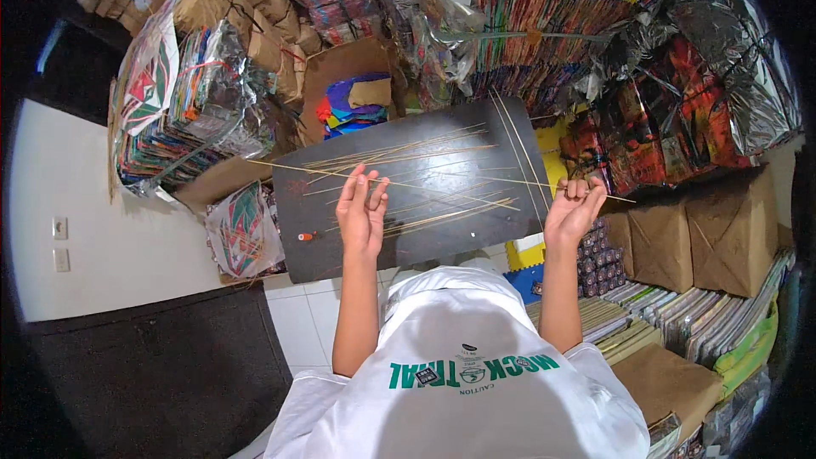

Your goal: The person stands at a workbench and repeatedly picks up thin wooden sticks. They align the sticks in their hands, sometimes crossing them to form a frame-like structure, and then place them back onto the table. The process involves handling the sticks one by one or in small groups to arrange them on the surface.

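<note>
My left hand [363, 214] is raised over the left half of a dark tabletop [501, 236], its fingertips closed on a thin bamboo stick [289, 167]. That stick slants from the upper left down across the table. Beyond the table's right edge, my right hand [575, 214] is curled around another thin stick [614, 197], which pokes out on both sides of the fingers. Whether the two held lengths join is unclear. Many loose bamboo sticks [450, 148] lie scattered on the tabletop below. A small orange-and-white spool-like item [306, 237] sits near its left edge.
Two long sticks [512, 132] cross the table's right end. Beyond it stands an open carton [319, 85] with colourful folded material. Stacked bundles [191, 106] rise at left, wrapped piles [544, 42] at the back, brown paper packages [705, 234] at right. A white wall [110, 204] borders the left.
</note>
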Action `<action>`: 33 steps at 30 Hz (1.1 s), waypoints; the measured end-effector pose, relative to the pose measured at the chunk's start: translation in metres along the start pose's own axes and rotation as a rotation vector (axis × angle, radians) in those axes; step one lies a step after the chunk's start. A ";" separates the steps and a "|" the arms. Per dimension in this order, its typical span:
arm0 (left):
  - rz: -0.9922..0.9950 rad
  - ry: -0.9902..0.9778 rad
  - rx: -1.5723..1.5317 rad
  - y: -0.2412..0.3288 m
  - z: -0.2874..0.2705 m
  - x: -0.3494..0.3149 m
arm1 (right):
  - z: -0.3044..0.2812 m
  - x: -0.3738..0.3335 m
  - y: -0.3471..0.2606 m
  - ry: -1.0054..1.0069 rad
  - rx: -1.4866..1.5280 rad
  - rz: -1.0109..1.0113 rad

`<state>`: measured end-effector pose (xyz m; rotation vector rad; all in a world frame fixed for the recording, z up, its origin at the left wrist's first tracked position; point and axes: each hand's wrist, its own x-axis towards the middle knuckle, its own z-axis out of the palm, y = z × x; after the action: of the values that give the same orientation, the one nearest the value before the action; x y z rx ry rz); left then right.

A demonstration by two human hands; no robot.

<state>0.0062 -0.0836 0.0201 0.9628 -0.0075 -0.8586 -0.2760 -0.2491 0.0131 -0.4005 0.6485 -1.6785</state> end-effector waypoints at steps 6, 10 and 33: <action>0.021 -0.056 -0.053 0.002 0.017 -0.001 | 0.026 -0.013 0.002 -0.191 0.003 0.148; 0.020 -0.095 -0.104 -0.001 0.035 -0.003 | 0.043 -0.029 0.011 -0.366 -0.038 0.275; 0.535 0.100 0.069 0.083 0.021 0.012 | 0.067 -0.021 0.001 -0.414 -0.260 0.314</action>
<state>0.0593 -0.0830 0.0883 1.0035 -0.2011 -0.3185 -0.2318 -0.2415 0.0667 -0.7672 0.5842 -1.1689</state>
